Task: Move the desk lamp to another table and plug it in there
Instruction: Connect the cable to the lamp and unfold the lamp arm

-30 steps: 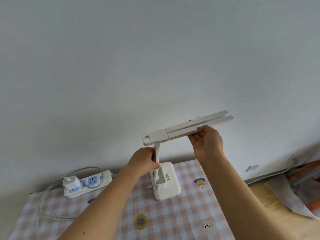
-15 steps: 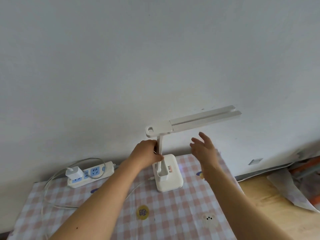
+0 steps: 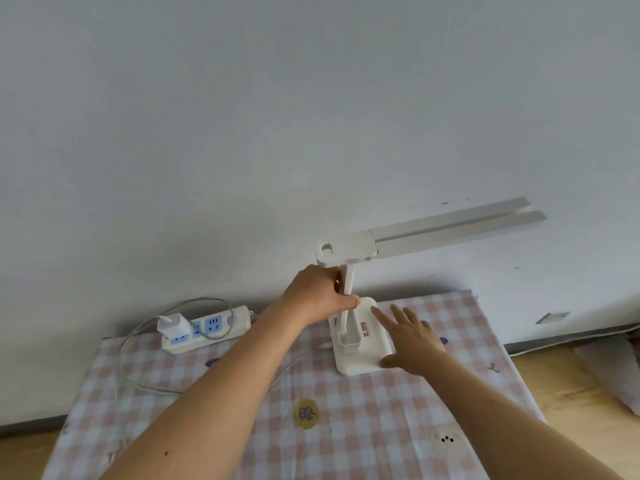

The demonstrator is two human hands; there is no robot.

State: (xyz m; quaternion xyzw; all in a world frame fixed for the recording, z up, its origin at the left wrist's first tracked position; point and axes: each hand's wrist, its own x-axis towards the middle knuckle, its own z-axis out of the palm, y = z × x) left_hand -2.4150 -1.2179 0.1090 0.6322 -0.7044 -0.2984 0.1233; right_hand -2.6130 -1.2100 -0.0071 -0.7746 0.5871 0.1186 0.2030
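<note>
Fingers (image 3: 335, 282) of the left hand (image 3: 317, 294) are curled round the thin white post (image 3: 347, 282) of the desk lamp (image 3: 360, 245). The thumb is in front of the post and the other fingers go round behind it. The grip sits high up, just under the lamp's head.

The right hand (image 3: 414, 341) lies flat on the right side of the lamp's base (image 3: 356, 355). Its fingers are straight and a little spread, pointing toward the back edge. The thumb touches the front right corner of the base. This hand is not gripping anything.

The lamp stands upright on the tabletop (image 3: 214, 403), near the back edge and a bit to the right of the middle. Its two long flat bars (image 3: 457, 223) reach out to the right, high over the back right corner.

A pink and white checked cloth (image 3: 346, 445) covers the tabletop, with a round yellow sticker (image 3: 306, 414) near the middle.

Near the back left corner lies a white power strip (image 3: 211, 327) with blue sockets. A white charger (image 3: 173, 325) is plugged into it, and a thin white cord (image 3: 136, 344) loops from it down the left side. A thin cable end (image 3: 323, 346) also pokes out at the left of the base – I cannot tell if it is the same cord.

A plain pale wall (image 3: 242, 133) is behind the tabletop – and a wooden floor (image 3: 571, 386) shows to the right.
</note>
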